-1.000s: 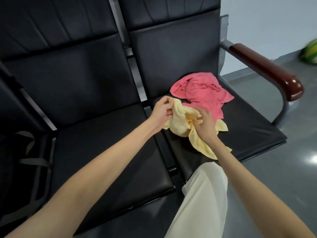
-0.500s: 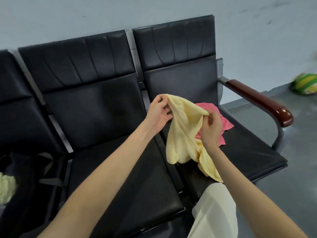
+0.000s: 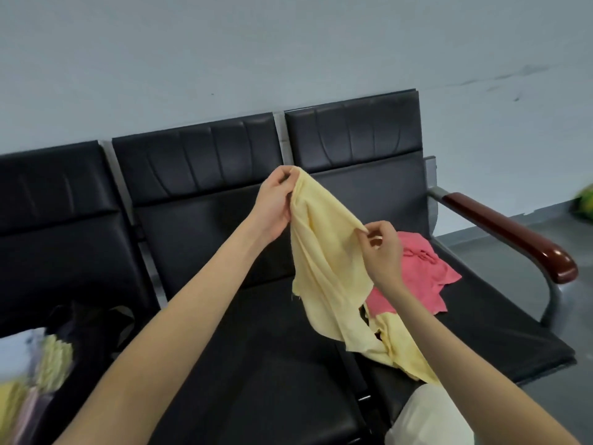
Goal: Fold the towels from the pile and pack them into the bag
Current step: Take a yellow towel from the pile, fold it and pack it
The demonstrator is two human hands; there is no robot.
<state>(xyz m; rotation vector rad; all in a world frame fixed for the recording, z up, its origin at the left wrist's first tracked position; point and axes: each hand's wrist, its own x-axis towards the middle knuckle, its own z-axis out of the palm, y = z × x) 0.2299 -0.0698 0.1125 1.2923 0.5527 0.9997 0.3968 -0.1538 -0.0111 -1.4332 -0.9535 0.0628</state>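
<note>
At frame centre, the left hand [image 3: 272,203] and right hand [image 3: 382,252] each pinch the yellow towel's [image 3: 324,268] top edge. It hangs crumpled, with the pink towel [image 3: 417,271] on the seat [image 3: 481,332] right of it.

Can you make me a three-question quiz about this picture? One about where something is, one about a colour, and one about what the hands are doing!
1. Where is the pink towel?
A. on the right-hand seat, beside the armrest
B. on the floor
C. hanging over a backrest

2. What colour is the towel being held up?
A. blue
B. pale yellow
C. green

3. What are the hands doing with that towel?
A. both lie flat on it
B. only one touches it
C. each pinches its top edge

Answers:
1 A: the pink towel lies crumpled on the seat next to the brown armrest.
2 B: the yellow towel hanging between the hands is pale yellow.
3 C: the left hand pinches one upper corner and the right hand pinches the edge further along, so it hangs down.
</note>
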